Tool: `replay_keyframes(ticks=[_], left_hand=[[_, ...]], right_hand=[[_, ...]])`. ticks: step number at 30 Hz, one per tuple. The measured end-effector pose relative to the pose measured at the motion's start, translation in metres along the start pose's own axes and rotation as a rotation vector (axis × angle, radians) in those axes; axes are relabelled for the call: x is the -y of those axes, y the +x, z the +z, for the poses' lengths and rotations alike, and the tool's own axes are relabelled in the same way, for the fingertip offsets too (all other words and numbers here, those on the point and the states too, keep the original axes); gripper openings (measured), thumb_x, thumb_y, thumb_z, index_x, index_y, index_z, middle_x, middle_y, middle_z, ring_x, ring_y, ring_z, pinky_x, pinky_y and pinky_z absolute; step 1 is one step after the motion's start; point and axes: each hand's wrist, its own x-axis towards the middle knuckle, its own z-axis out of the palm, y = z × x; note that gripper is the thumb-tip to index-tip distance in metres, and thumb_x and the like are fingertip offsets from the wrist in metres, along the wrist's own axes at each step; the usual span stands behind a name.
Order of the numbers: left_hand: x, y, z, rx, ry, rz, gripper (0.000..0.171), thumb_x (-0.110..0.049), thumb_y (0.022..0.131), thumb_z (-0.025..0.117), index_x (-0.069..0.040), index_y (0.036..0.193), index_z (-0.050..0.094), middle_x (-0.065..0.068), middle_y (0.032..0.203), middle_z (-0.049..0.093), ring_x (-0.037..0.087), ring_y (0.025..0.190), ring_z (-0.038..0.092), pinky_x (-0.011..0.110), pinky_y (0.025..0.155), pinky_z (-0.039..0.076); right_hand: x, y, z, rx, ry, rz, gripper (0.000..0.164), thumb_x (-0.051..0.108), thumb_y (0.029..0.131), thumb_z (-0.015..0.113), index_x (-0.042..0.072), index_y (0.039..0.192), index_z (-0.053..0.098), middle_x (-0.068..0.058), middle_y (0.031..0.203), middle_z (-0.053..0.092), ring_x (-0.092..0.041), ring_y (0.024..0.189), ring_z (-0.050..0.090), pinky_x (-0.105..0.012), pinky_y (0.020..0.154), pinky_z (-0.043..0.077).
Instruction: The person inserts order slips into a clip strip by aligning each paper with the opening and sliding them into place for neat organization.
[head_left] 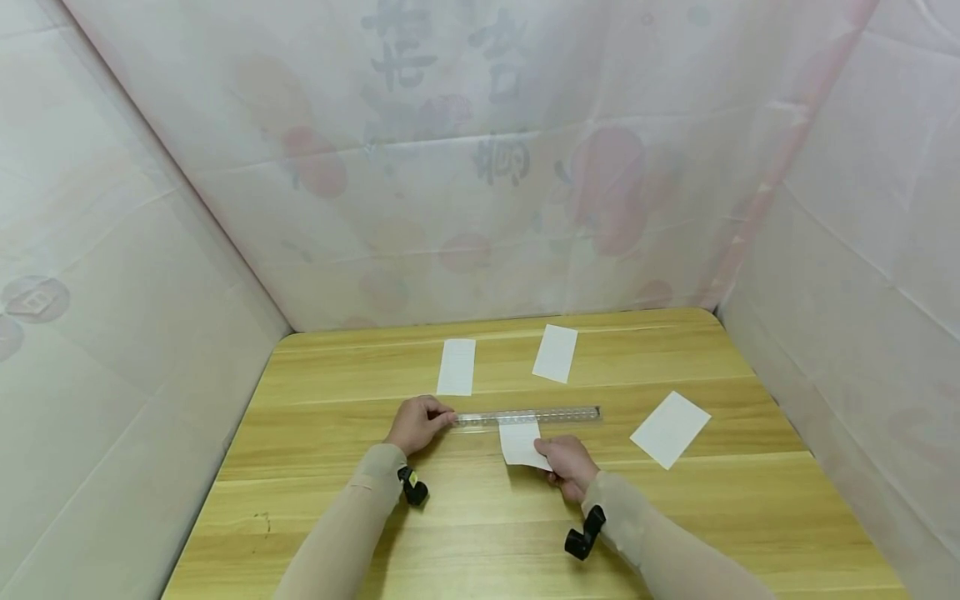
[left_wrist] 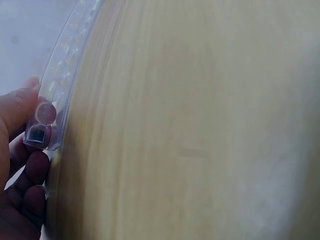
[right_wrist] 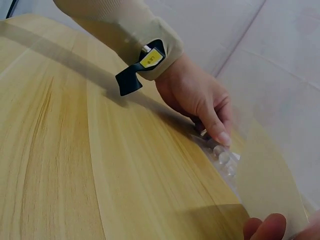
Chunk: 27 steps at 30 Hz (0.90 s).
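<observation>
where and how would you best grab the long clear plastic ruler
Probably by the free right end of the long clear plastic ruler, coming from the person's right and pinching across its width. It's a straight, narrow strip; the left hand pinches its opposite end, and the white rectangular paper sheet in the right hand meets its middle.

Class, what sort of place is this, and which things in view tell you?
Probably a small screened-off workspace indoors: pale printed sheets enclose the three visible sides of a wooden table, where three white papers lie.
</observation>
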Motion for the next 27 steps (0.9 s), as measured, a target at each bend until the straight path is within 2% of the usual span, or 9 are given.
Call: replay_keyframes(ticks=[17,27], left_hand=[[0.0007,-0.0012,-0.0003,-0.006,-0.002,-0.006,0.011,-0.028,0.089,0.07,-0.02,0.087,0.077,-0.011,0.082,0.065,0.006,0.074,0.058,0.028,0.069,0.05],[-0.0049,-0.0024,-0.0022,0.003,-0.009,-0.021,0.01,-0.026,0.088,0.07,-0.019,0.088,0.077,-0.009,0.085,0.066,0.008,0.078,0.06,0.03,0.073,0.051]], right_hand=[[0.0003,-0.0011,-0.0023,-0.017,0.004,-0.003,0.023,0.011,0.098,0.051,-0.01,0.098,0.06,-0.008,0.069,0.055,-0.012,0.052,0.046,-0.02,0.046,0.036],[-0.0007,-0.0008,-0.0045,-0.008,0.018,0.005,0.023,0.01,0.098,0.051,-0.011,0.102,0.059,-0.01,0.073,0.057,-0.012,0.054,0.048,-0.019,0.046,0.036]])
